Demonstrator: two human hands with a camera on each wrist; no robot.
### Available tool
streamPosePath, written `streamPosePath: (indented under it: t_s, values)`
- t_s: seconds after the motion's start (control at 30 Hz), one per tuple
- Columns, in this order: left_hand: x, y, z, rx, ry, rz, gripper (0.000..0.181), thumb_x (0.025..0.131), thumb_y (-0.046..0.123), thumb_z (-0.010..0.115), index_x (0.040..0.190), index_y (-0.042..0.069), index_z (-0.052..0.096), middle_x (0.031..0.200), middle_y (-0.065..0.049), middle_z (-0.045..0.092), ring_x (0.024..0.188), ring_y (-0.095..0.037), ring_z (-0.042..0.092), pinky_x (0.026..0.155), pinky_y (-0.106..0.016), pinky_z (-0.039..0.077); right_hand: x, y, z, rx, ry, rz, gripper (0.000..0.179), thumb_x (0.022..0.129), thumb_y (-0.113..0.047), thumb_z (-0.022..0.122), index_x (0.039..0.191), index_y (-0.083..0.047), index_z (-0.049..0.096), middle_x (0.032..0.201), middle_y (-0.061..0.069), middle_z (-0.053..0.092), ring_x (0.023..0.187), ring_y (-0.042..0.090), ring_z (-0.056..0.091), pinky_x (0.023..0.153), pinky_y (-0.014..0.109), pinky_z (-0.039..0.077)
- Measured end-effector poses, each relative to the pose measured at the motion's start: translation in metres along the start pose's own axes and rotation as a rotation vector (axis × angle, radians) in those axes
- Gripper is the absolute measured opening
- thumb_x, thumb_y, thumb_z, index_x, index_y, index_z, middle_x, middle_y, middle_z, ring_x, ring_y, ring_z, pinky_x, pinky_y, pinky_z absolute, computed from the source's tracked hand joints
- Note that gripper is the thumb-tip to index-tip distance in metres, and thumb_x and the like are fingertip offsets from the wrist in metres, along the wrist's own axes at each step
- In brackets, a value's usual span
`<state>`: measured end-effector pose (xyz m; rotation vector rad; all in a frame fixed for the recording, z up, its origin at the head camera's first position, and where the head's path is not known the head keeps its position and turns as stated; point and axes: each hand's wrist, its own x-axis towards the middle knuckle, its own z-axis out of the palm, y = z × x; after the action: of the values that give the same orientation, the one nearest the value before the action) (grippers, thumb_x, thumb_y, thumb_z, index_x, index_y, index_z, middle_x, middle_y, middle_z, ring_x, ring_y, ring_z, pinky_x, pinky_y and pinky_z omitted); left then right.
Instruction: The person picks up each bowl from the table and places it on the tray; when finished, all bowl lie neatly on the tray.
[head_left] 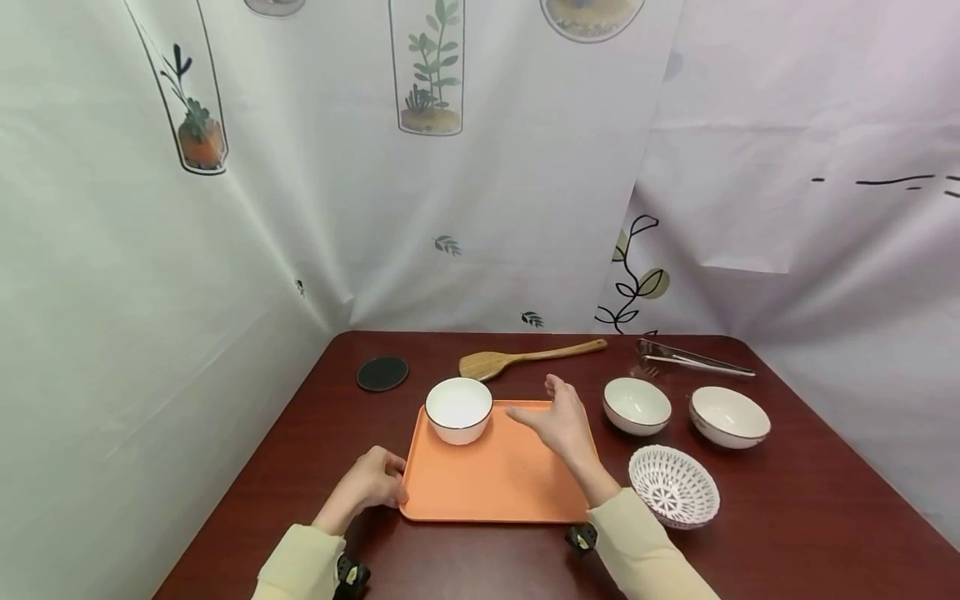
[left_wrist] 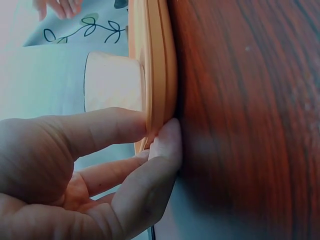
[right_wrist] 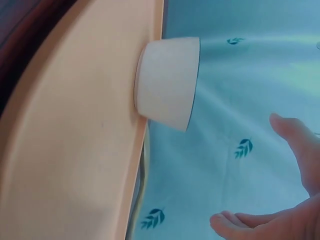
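An orange tray (head_left: pixel 517 479) lies on the dark red table, and a white bowl with a dark rim (head_left: pixel 459 408) stands upright in its far left part. At the tray's left edge, my left hand (head_left: pixel 372 481) pinches the rim; the left wrist view shows the hand's (left_wrist: pixel 115 170) thumb and fingers on either side of that rim. My right hand (head_left: pixel 558 421) is held over the tray's right side, to the right of the bowl, touching nothing. In the right wrist view its thumb and fingers (right_wrist: pixel 295 132) are spread apart, away from the bowl (right_wrist: pixel 167 82).
Right of the tray stand two white bowls, a nearer one (head_left: pixel 637 406) and a farther one (head_left: pixel 729 417), plus a white openwork basket (head_left: pixel 673 486). Metal tongs (head_left: pixel 693 360) lie at the back right. A wooden spatula (head_left: pixel 525 357) and a black round coaster (head_left: pixel 382 374) lie behind the tray.
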<state>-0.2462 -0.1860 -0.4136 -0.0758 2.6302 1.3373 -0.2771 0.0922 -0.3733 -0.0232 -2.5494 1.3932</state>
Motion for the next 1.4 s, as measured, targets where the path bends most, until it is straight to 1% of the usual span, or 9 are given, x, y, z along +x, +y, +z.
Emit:
streamPosePath:
  t_s: [0.13,0.23,0.43,0.57,0.77,0.9,1.07,1.2,1.4]
  values:
    - [0.001,-0.001,0.001,0.001,0.0,-0.013,0.04,0.061,-0.019,0.064,0.101,-0.013,0.065,0.075,-0.011,0.06,0.058,-0.016,0.058,0.055,-0.032,0.056,-0.002,0.007,-0.01,-0.046,-0.011,0.014,0.096,0.073,-0.035,0.084,0.147,0.003,0.036,0.142,0.024,0.046,0.131,0.038,0.046,0.105,0.051,0.041]
    - [0.002,-0.001,0.002,-0.002,0.002,-0.011,0.038,0.061,-0.019,0.064,0.098,-0.012,0.066,0.073,-0.01,0.06,0.057,-0.016,0.057,0.055,-0.032,0.056,-0.003,0.013,-0.018,-0.075,-0.014,0.016,0.098,0.073,-0.037,0.083,0.147,0.004,0.034,0.142,0.025,0.045,0.131,0.039,0.045,0.105,0.052,0.041]
    - [0.004,-0.001,0.003,0.013,0.001,0.002,0.034,0.062,-0.017,0.066,0.096,-0.01,0.066,0.07,-0.009,0.059,0.055,-0.016,0.056,0.054,-0.032,0.055,-0.005,0.024,-0.035,-0.088,-0.03,0.056,0.1,0.075,-0.037,0.082,0.149,0.006,0.029,0.145,0.027,0.042,0.133,0.041,0.043,0.104,0.054,0.04]
    - [0.004,-0.002,0.0,0.016,0.0,0.01,0.034,0.062,-0.016,0.067,0.095,-0.01,0.066,0.07,-0.009,0.059,0.054,-0.016,0.055,0.053,-0.032,0.054,-0.006,0.032,-0.043,-0.11,-0.04,0.071,0.101,0.077,-0.04,0.081,0.149,0.007,0.028,0.144,0.029,0.042,0.132,0.043,0.043,0.103,0.054,0.041]
    - [0.004,-0.004,-0.003,0.001,-0.005,0.013,0.036,0.06,-0.015,0.068,0.095,-0.01,0.066,0.07,-0.009,0.059,0.054,-0.016,0.056,0.053,-0.031,0.054,-0.005,0.04,-0.056,-0.142,-0.024,0.05,0.099,0.078,-0.038,0.08,0.147,0.009,0.028,0.146,0.031,0.041,0.136,0.042,0.04,0.106,0.055,0.038]
    - [0.006,-0.004,-0.003,-0.008,-0.009,0.015,0.037,0.061,-0.016,0.068,0.097,-0.011,0.065,0.071,-0.01,0.059,0.055,-0.016,0.056,0.053,-0.032,0.054,-0.005,0.045,-0.067,-0.166,-0.023,0.053,0.1,0.078,-0.038,0.08,0.148,0.01,0.027,0.147,0.031,0.038,0.137,0.043,0.037,0.108,0.056,0.035]
    - [0.009,-0.004,-0.002,-0.004,-0.005,0.012,0.038,0.061,-0.016,0.069,0.099,-0.012,0.065,0.072,-0.011,0.059,0.056,-0.017,0.057,0.054,-0.032,0.055,-0.007,0.052,-0.083,-0.226,0.0,0.074,0.102,0.077,-0.043,0.079,0.147,0.011,0.027,0.143,0.033,0.041,0.133,0.047,0.04,0.106,0.057,0.037]
    - [0.01,-0.005,0.0,0.004,-0.007,0.026,0.037,0.061,-0.015,0.068,0.098,-0.012,0.065,0.071,-0.01,0.059,0.055,-0.016,0.057,0.053,-0.032,0.054,-0.007,0.061,-0.096,-0.23,0.001,0.102,0.104,0.078,-0.044,0.078,0.149,0.01,0.025,0.145,0.033,0.039,0.134,0.047,0.039,0.107,0.057,0.036]
    - [0.013,-0.004,0.002,0.004,-0.013,0.013,0.035,0.061,-0.015,0.069,0.096,-0.009,0.067,0.07,-0.009,0.057,0.055,-0.016,0.056,0.053,-0.031,0.054,-0.007,0.076,-0.112,-0.258,0.028,0.118,0.103,0.079,-0.043,0.077,0.148,0.013,0.024,0.143,0.035,0.039,0.132,0.048,0.039,0.107,0.058,0.034]
